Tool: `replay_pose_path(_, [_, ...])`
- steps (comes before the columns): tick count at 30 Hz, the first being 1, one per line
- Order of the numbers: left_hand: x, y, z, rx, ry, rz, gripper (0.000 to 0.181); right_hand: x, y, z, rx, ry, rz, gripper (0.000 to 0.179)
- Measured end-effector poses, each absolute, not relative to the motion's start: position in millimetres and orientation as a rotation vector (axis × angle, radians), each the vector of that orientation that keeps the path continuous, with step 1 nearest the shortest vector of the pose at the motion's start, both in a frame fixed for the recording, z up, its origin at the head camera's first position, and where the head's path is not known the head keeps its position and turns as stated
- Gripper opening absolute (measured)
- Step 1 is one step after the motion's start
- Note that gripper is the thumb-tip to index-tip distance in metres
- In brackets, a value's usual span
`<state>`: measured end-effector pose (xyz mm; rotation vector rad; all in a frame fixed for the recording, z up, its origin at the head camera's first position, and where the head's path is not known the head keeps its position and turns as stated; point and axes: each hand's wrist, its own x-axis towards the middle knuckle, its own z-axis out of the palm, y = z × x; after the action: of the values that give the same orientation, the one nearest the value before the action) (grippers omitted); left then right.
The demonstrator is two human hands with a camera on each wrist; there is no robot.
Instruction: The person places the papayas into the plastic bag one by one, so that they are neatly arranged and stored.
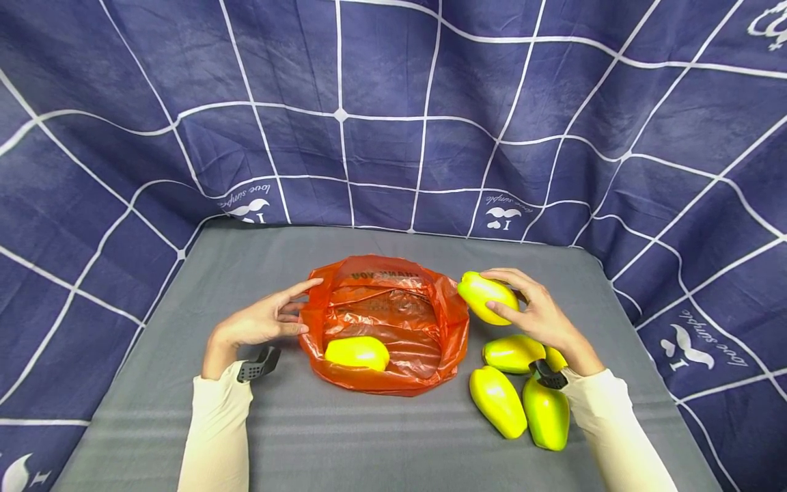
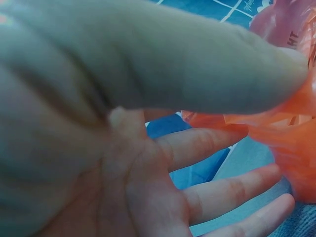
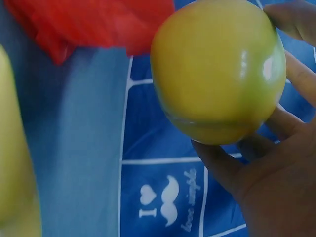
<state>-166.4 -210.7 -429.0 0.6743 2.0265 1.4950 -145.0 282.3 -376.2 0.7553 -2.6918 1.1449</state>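
In the head view an orange-red plastic bag [image 1: 381, 383] lies mouth open on the grey table. A yellow papaya [image 1: 358, 353] sits inside it, by the near left rim. My left hand [image 1: 261, 320] is at the bag's left side, its fingers extended and touching the plastic. In the left wrist view the thumb [image 2: 237, 74] overlaps the orange film. My right hand [image 1: 537, 311] grips another papaya [image 1: 488, 298] above the table, just right of the bag. The right wrist view shows this papaya [image 3: 217, 74] between thumb and fingers, yellow with a greenish side.
Several more yellow-green papayas lie right of the bag, one papaya [image 1: 498, 402] nearest it and another papaya [image 1: 546, 413] beside that. Beneath my right wrist are more, partly covered. A blue curtain [image 1: 393, 150] with white lines hangs around the table [image 1: 344, 444].
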Motion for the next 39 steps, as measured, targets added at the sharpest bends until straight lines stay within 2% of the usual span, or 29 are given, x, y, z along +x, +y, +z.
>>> replay_pose_path(20, [-166.3,-210.3,-427.3,0.666,2.031,1.482,0.089,-139.3,227.8,-370.9,0.979,-2.689,1.290,0.049])
replay_pose_path(39, [-167.6,-209.7,-429.0,0.664,1.986,1.502,0.090,-134.0,196.6,-411.5,1.259,-2.751,1.182,0.045])
